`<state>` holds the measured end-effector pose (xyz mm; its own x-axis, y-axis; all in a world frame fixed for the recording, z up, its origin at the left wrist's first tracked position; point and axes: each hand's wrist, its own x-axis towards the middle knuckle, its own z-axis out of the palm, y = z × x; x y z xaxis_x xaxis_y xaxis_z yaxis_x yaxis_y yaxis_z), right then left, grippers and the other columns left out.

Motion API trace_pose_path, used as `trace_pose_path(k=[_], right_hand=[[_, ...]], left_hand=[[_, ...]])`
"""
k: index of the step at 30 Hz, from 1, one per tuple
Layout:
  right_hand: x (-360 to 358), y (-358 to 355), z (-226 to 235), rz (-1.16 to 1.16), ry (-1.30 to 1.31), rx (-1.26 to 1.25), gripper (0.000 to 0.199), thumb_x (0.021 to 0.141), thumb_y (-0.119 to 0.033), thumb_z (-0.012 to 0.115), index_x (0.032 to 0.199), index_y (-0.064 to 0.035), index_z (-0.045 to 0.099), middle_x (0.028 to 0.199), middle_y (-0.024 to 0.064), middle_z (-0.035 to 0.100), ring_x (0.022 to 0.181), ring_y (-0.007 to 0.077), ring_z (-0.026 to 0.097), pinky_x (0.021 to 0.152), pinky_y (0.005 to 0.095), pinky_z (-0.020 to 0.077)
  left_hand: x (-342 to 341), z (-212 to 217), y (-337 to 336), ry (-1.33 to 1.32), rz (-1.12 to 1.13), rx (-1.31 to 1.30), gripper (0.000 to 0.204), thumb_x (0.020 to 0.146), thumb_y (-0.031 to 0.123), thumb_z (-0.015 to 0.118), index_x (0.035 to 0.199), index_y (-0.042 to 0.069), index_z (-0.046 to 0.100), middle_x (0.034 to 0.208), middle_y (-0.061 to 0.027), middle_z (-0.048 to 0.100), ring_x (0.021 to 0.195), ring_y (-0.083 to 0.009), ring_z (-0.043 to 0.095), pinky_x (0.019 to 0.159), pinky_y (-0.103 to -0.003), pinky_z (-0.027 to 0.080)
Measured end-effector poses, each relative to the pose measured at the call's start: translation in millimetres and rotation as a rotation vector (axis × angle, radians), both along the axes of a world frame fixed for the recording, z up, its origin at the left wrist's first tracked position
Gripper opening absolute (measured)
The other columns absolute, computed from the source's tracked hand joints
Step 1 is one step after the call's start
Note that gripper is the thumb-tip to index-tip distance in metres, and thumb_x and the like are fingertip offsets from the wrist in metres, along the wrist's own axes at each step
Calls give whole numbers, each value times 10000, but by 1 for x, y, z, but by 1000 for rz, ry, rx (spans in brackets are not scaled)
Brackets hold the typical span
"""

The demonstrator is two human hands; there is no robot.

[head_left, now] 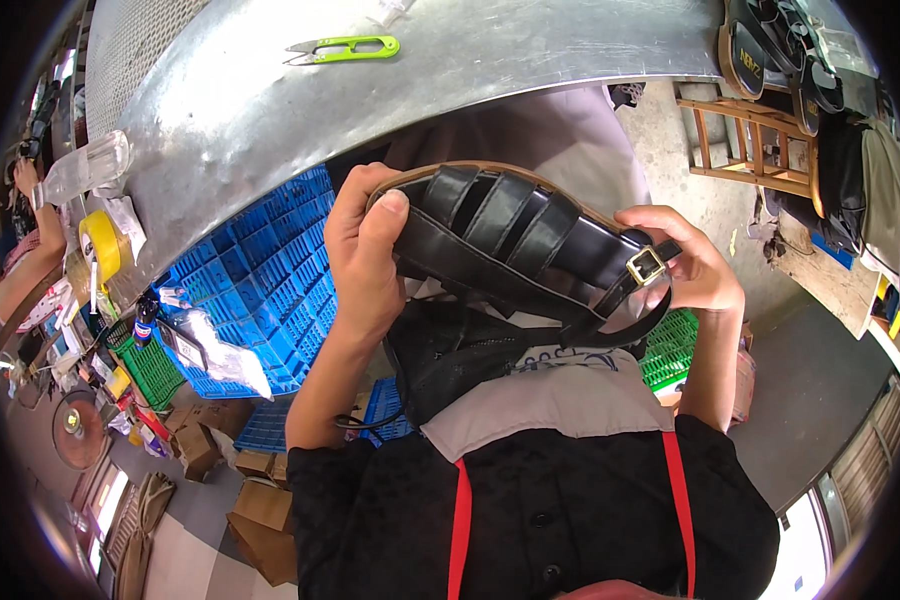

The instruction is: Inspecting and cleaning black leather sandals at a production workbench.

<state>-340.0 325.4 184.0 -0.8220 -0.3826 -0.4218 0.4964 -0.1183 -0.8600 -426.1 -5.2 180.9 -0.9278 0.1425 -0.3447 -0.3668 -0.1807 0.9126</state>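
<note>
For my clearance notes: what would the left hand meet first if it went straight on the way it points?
The left hand, on the black sandal, points toward the metal table, probably meeting its near edge first; depth is unclear, so it might pass over or under.

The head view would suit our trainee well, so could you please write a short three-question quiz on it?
1. True or false: the left hand and the right hand both hold the black sandal.
2. Multiple choice: what colour is the handle of the snips on the metal tabletop? A) red B) lime green C) blue
3. Fill in: the sandal's gold-coloured buckle is nearer the ____ hand.

Key: 1 true; 2 B; 3 right.
</note>
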Motion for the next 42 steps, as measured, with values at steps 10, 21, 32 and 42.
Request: trace_pose_path(k=[10, 21, 32, 42], right_hand=[[-21, 24, 38, 13, 444, 411, 444, 753, -59, 764, 1157, 69, 631, 1008, 127, 702, 841, 180, 670, 739, 288, 509], [28, -17, -15, -491, -85, -35, 646, 839, -234, 708, 1366, 34, 448, 1273, 176, 544, 1102, 218, 559, 923, 367, 466], [-35, -94, 3, -829, -122, -157, 596, 823, -164, 782, 1309, 33, 499, 1220, 119, 600, 1106, 190, 580, 988, 326, 438], [-65, -85, 2, -932, -62, -129, 336, 801, -47, 749, 1109, 19, 631, 978, 120, 693, 836, 195, 679, 752, 308, 555]], left_hand=[[-36, 13, -10, -163, -929, 177, 715, 837, 398, 728, 1331, -84, 541, 1245, -145, 608, 1208, -208, 543, 1014, -338, 419], [-18, 31, 40, -339, -613, 118, 425, 928, 214, 689, 1269, -22, 594, 1015, -10, 656, 909, -78, 573, 802, -242, 472], [-14, 13, 70, 198, -661, -248, 408, 912, 187, 709, 1245, -2, 569, 1057, -45, 651, 951, -87, 580, 836, -248, 464], [-44, -24, 79, -449, -681, 432, 548, 902, 276, 734, 1338, 0, 552, 1194, -68, 627, 1067, -152, 589, 949, -309, 472]])
